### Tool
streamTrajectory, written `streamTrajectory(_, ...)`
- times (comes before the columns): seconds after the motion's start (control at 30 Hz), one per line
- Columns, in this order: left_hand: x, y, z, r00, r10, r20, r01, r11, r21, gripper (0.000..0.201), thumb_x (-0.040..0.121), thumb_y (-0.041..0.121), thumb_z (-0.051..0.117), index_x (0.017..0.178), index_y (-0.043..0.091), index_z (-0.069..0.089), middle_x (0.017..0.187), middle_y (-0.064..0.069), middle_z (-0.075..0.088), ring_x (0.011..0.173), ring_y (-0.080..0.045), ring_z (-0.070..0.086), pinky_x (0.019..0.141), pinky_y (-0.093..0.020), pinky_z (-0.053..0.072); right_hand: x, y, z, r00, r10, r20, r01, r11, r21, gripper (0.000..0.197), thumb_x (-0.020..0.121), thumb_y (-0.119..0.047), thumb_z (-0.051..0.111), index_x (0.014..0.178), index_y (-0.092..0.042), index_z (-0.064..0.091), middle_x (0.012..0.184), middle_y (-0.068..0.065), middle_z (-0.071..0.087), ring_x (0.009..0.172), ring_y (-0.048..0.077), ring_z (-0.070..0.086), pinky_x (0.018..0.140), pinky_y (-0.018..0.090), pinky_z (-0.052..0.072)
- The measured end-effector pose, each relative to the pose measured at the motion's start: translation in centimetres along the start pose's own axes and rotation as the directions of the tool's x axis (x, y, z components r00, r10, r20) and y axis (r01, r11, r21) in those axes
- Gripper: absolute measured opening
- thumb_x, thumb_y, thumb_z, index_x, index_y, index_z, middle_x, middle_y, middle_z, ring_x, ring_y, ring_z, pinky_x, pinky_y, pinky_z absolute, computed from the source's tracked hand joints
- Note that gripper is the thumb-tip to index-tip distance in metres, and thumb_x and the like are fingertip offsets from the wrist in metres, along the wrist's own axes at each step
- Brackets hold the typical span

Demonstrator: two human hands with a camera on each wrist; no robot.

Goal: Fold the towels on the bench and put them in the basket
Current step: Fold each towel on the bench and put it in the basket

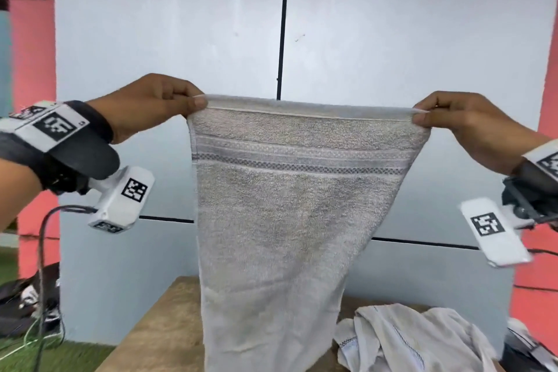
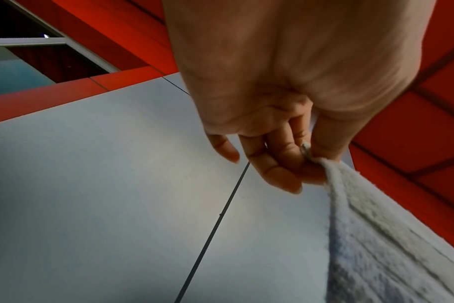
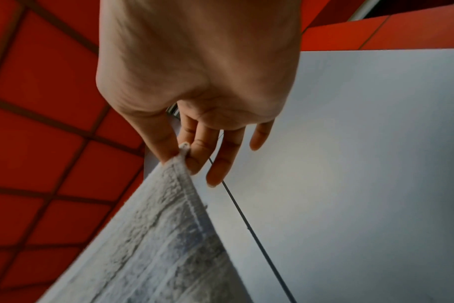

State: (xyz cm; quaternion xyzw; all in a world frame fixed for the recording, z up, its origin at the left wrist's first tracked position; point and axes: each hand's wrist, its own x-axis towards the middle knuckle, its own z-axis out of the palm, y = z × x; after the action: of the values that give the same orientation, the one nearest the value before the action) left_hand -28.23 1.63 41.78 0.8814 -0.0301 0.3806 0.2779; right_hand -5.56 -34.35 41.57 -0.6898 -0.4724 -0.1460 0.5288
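A grey towel (image 1: 280, 220) with a patterned band near its top hangs stretched in the air in front of me. My left hand (image 1: 193, 101) pinches its top left corner between thumb and fingers. My right hand (image 1: 419, 116) pinches the top right corner the same way. The wrist views show each pinch close up: left hand (image 2: 311, 157) on the towel (image 2: 376, 246), right hand (image 3: 183, 152) on the towel (image 3: 153, 235). The towel's lower end reaches down over the wooden bench (image 1: 157, 332). A crumpled white towel (image 1: 416, 338) lies on the bench at the right. No basket is in view.
A pale grey panelled wall (image 1: 392, 39) with red columns stands behind the bench. Dark bags and cables (image 1: 30, 305) lie on the green floor at the left. More dark gear (image 1: 528, 347) sits at the lower right.
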Motion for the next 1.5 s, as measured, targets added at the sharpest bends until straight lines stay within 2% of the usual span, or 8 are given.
streamTrajectory(0.17,2.5,1.5,0.2,0.991,-0.005,-0.132,0.008,1.000,0.027,0.015,0.093,0.016,0.054,0.092,0.003,0.062,0.062,0.010,0.060,0.050,0.008,0.049,0.052,0.000,0.034,2.9,-1.1,-1.1,0.996,-0.058,-0.064,0.058,0.998,-0.009,0.016,0.082,0.000,0.059,0.077,-0.015,0.061,0.076,-0.001,0.059,0.081,0.013,0.050,0.083,0.026,0.033)
streamTrajectory(0.33,4.3,-0.6,1.3,0.985,-0.040,-0.169,0.048,0.998,0.048,0.014,0.094,0.021,0.053,0.084,0.019,0.062,0.076,0.001,0.060,0.058,0.010,0.051,0.058,0.000,0.037,4.4,0.6,-0.2,0.997,-0.036,-0.074,0.035,0.999,-0.007,0.018,0.082,0.000,0.059,0.075,-0.016,0.060,0.076,-0.001,0.059,0.073,0.008,0.051,0.079,0.020,0.037)
streamTrajectory(0.57,3.5,-6.2,5.0,0.988,-0.113,-0.106,0.123,0.988,0.096,0.012,0.094,0.020,0.054,0.086,0.016,0.062,0.063,0.014,0.066,0.059,0.005,0.054,0.061,-0.013,0.038,3.5,6.5,3.2,0.994,0.111,0.003,-0.110,0.989,-0.094,0.009,0.086,-0.008,0.061,0.083,-0.016,0.062,0.078,0.002,0.063,0.066,-0.002,0.056,0.070,0.014,0.036)
streamTrajectory(0.67,2.4,-8.1,6.1,0.986,-0.159,-0.044,0.164,0.976,0.146,0.012,0.093,0.024,0.056,0.091,0.016,0.064,0.080,0.006,0.071,0.069,0.003,0.059,0.066,-0.017,0.042,3.0,8.4,4.1,0.988,0.150,0.037,-0.143,0.979,-0.147,0.005,0.086,-0.011,0.062,0.087,-0.015,0.062,0.078,0.005,0.066,0.064,-0.004,0.057,0.066,0.013,0.037)
streamTrajectory(0.87,0.6,-9.9,8.0,0.977,-0.213,-0.001,0.208,0.953,0.219,0.012,0.091,0.023,0.058,0.093,0.014,0.065,0.091,-0.004,0.071,0.092,-0.019,0.064,0.080,-0.028,0.045,2.2,11.1,5.5,0.982,0.168,0.091,-0.141,0.959,-0.245,0.004,0.086,-0.012,0.064,0.085,-0.014,0.061,0.082,0.011,0.069,0.063,-0.004,0.059,0.063,0.008,0.041)
streamTrajectory(1.13,-0.6,-12.5,10.1,0.968,-0.252,-0.014,0.248,0.935,0.253,0.012,0.090,0.025,0.059,0.093,0.015,0.065,0.088,-0.005,0.070,0.091,-0.024,0.064,0.089,-0.037,0.046,1.6,14.2,7.2,0.971,0.190,0.147,-0.138,0.942,-0.305,0.006,0.085,-0.014,0.066,0.081,-0.016,0.062,0.083,0.019,0.069,0.078,0.023,0.059,0.086,0.046,0.045)
streamTrajectory(1.4,0.1,-17.6,12.7,0.946,-0.324,-0.005,0.314,0.913,0.262,0.010,0.090,0.029,0.057,0.088,0.023,0.064,0.083,0.000,0.068,0.076,-0.018,0.060,0.073,-0.032,0.047,2.5,19.1,10.4,0.951,0.268,0.155,-0.212,0.930,-0.301,0.008,0.084,-0.012,0.066,0.079,-0.017,0.063,0.082,0.020,0.069,0.075,0.024,0.058,0.081,0.040,0.044)
streamTrajectory(1.5,-0.1,-20.5,14.4,0.930,-0.366,0.014,0.347,0.892,0.290,0.008,0.090,0.031,0.057,0.083,0.028,0.062,0.078,0.009,0.065,0.081,-0.019,0.061,0.083,-0.037,0.048,2.6,21.7,12.3,0.930,0.325,0.174,-0.266,0.918,-0.294,0.005,0.083,-0.010,0.066,0.081,-0.013,0.063,0.080,0.017,0.067,0.074,0.023,0.057,0.077,0.036,0.043)
